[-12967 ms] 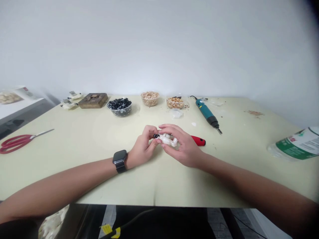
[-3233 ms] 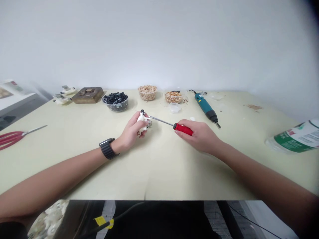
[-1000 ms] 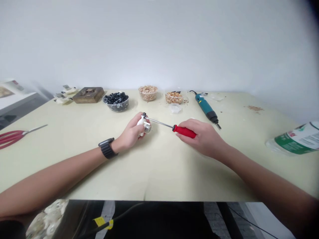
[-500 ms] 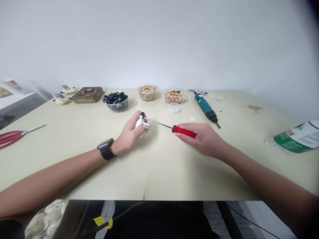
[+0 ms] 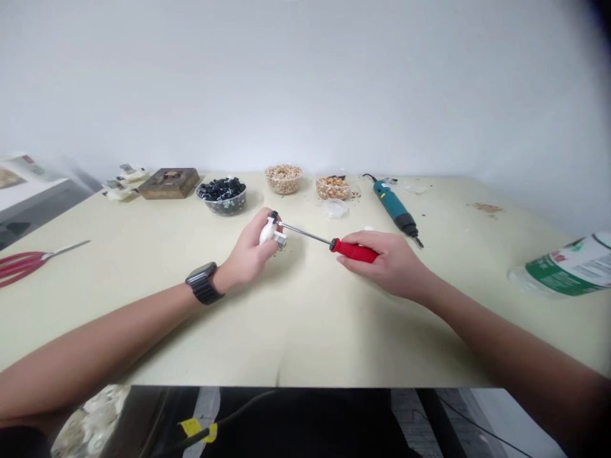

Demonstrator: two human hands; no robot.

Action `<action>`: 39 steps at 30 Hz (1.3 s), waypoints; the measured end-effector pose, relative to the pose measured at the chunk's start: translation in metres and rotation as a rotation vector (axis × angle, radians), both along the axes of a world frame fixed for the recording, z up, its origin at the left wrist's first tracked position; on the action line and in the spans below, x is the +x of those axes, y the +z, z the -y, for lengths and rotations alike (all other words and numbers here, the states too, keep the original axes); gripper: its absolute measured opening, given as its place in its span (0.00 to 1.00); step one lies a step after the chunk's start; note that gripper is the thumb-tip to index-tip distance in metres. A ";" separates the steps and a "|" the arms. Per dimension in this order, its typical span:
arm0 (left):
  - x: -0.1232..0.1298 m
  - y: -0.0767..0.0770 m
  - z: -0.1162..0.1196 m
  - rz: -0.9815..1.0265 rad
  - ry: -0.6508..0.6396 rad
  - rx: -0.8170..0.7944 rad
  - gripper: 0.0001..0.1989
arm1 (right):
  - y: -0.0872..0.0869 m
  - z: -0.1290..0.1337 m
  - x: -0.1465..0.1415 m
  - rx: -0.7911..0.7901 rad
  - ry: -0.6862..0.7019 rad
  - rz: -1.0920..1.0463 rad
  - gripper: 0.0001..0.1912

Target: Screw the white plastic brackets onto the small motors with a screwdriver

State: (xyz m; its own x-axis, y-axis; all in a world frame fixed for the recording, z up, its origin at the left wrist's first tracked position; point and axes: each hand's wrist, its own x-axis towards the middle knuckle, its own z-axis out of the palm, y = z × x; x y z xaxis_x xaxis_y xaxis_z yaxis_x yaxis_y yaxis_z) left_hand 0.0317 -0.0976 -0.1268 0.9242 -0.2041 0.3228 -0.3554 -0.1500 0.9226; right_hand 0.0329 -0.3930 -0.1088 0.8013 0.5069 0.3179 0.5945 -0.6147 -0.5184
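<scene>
Over the middle of the table, my left hand is closed around a small white plastic part with a black piece at its top and a grey piece at its lower right. My right hand grips the red handle of a screwdriver. Its metal shaft points left, and the tip meets the part near the black piece; the exact contact is too small to make out. Beyond my left hand stands a clear bowl of black pieces.
Behind are tubs of small tan pieces and golden pieces, a clear lid and a teal power tool. Left lie red-handled scissors, a brown metal block and white parts. A bottle lies right.
My left hand has tilted the white part slightly, and it sits a touch higher. The screwdriver stays against it, its handle shifted slightly in my right hand.
</scene>
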 end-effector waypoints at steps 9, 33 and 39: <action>-0.005 -0.003 0.004 -0.115 0.070 0.035 0.13 | -0.008 -0.002 -0.011 -0.304 -0.037 0.388 0.18; -0.009 -0.004 0.000 0.010 0.026 0.065 0.12 | 0.000 0.002 -0.009 -0.157 0.097 0.180 0.16; -0.010 -0.005 0.000 0.086 0.041 0.104 0.11 | 0.010 -0.003 -0.009 0.060 0.106 -0.402 0.18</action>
